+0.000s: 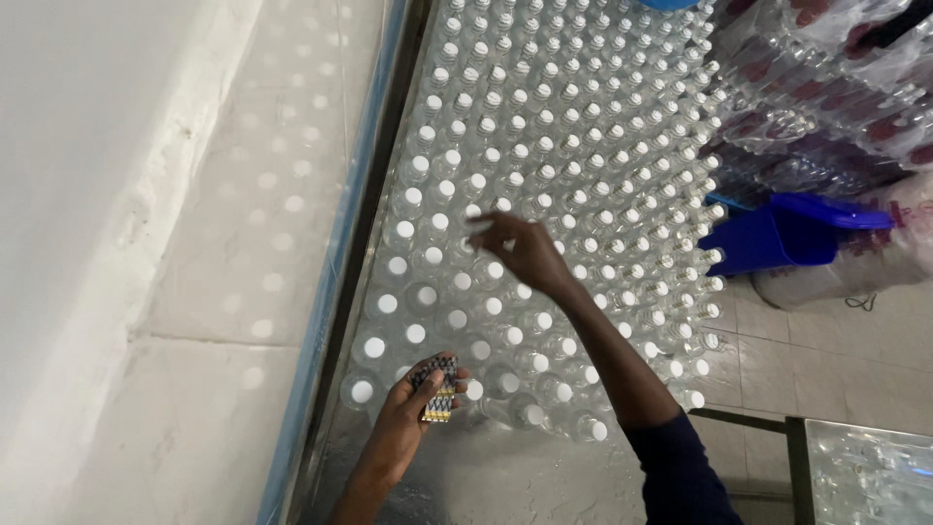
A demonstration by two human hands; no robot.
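A large block of clear plastic bottles with white caps (573, 146) stands upright in rows on a metal table (486, 476). My right hand (520, 250) reaches out over the bottles near the block's left side, fingers spread and curled down just above the caps, holding nothing that I can see. My left hand (420, 399) is at the near corner of the block, closed around a small stack of patterned labels (438, 387).
A white wall (117, 243) runs along the left, beside the table's blue-edged rim (330, 282). At the right stand shrink-wrapped packs of bottles (836, 87), a blue plastic container (777, 233) on the tiled floor, and another clear wrapped pack (865, 476).
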